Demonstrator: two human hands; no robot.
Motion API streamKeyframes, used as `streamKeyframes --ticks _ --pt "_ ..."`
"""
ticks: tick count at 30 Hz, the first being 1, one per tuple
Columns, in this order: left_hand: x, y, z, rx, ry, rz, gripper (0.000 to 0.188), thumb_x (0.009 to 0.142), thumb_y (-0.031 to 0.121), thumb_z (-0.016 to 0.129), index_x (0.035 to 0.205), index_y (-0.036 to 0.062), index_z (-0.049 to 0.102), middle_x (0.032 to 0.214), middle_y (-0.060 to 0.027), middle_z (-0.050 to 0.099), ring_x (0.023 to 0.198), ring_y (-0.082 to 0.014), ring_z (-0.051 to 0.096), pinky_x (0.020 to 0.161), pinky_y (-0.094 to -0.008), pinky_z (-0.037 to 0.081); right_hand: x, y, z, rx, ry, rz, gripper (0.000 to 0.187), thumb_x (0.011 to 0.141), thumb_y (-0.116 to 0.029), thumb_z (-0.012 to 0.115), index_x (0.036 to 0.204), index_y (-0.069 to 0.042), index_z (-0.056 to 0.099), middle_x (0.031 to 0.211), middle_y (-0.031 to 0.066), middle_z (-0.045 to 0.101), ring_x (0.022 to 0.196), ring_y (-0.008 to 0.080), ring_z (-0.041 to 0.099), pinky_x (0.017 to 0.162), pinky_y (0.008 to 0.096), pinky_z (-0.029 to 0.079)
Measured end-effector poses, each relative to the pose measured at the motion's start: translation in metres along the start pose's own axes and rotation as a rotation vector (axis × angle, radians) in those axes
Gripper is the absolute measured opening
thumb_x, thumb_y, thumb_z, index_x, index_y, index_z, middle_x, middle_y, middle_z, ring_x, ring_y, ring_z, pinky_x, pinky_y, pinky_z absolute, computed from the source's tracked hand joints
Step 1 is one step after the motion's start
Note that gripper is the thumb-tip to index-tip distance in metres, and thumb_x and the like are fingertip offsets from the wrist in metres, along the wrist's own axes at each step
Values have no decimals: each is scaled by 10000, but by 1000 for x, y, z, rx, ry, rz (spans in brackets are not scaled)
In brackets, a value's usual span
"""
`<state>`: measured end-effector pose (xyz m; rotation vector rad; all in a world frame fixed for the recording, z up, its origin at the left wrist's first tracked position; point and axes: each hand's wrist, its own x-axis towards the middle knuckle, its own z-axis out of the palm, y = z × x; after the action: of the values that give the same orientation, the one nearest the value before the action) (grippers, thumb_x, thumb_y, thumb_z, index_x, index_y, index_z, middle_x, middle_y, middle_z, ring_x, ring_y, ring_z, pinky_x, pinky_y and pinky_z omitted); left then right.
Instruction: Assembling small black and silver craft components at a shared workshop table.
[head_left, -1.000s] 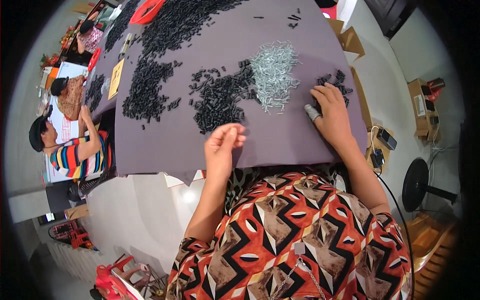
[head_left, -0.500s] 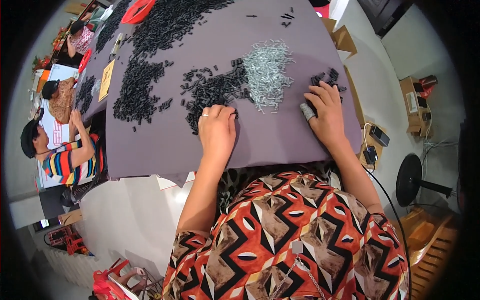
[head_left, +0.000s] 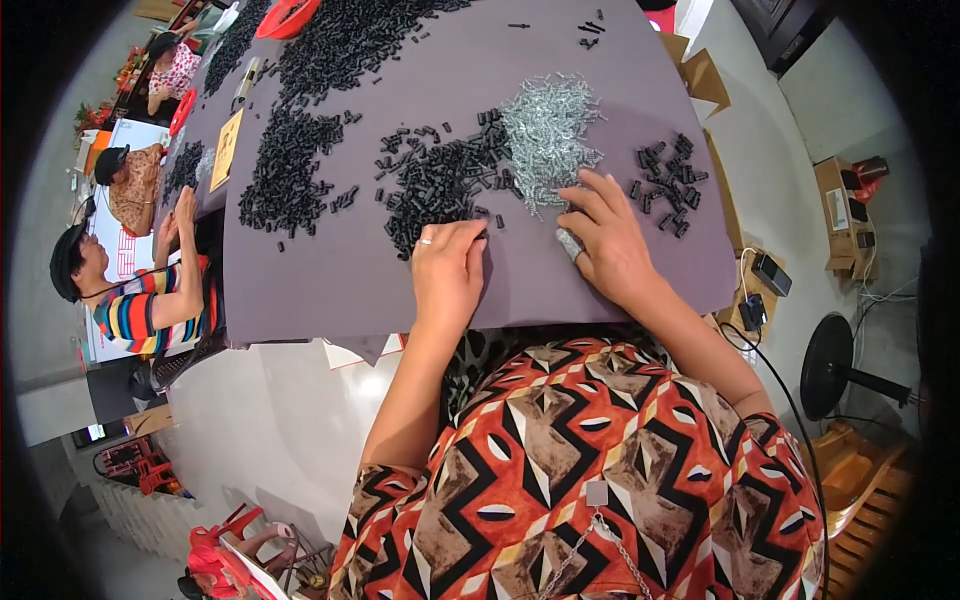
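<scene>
Small black cylindrical pieces form a pile (head_left: pixel 435 195) in front of me on the purple-grey tablecloth. Touching its right side is a heap of small shiny clear or silvery pieces (head_left: pixel 550 135). My left hand (head_left: pixel 448 275), with a ring on one finger, rests at the near edge of the black pile. Its fingers are pressed together around what looks like a small black piece, mostly hidden. At the near right edge of the shiny heap, my right hand (head_left: pixel 610 245) has its fingers apart; a grey wrap covers one digit. A loose group of black pieces (head_left: pixel 668 185) lies to its right.
More black pieces (head_left: pixel 290 170) spread over the table's left and far parts, near a red basin (head_left: pixel 287 18). Several people sit at the left, one in a striped shirt (head_left: pixel 150 310). Cardboard boxes (head_left: pixel 700 85) and a black cable (head_left: pixel 780 380) lie along the right side.
My right hand has moved left, from the loose black pieces to the shiny heap, uncovering that group. My left hand stays by the black pile. The whole view has shifted slightly.
</scene>
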<state>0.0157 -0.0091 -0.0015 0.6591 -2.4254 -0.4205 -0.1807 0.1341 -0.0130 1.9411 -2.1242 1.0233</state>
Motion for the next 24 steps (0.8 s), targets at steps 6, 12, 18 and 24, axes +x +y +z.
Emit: streamKeyframes --ticks 6,12,18,24 --pt "23 1 2 -24 -45 6 200 839 48 683 1039 44 675 987 -117 684 916 -325 611 814 -416 490 -3 4 6 82 43 94 320 658 18 688 972 -46 673 1250 116 586 1327 384 426 1117 540 356" --pt "74 0 20 21 -14 151 190 837 54 674 1027 35 672 961 -127 650 904 -343 593 798 -440 491 -2 1 4 86 51 93 286 676 -2 703 955 -55 666 1259 118 585 1326 400 426 1118 541 350" --pt "70 -5 20 107 -166 96 171 782 31 725 946 17 679 933 -130 645 893 -352 603 780 -432 495 -3 1 7 98 49 123 303 660 25 675 953 -50 662 1273 127 577 1336 399 419 1123 540 344" --pt "41 -8 9 60 -143 100 119 803 66 717 916 37 692 928 -105 653 877 -330 603 777 -429 489 -5 6 8 133 48 121 317 640 66 634 940 -36 646 1275 124 574 1342 397 412 1123 534 348"
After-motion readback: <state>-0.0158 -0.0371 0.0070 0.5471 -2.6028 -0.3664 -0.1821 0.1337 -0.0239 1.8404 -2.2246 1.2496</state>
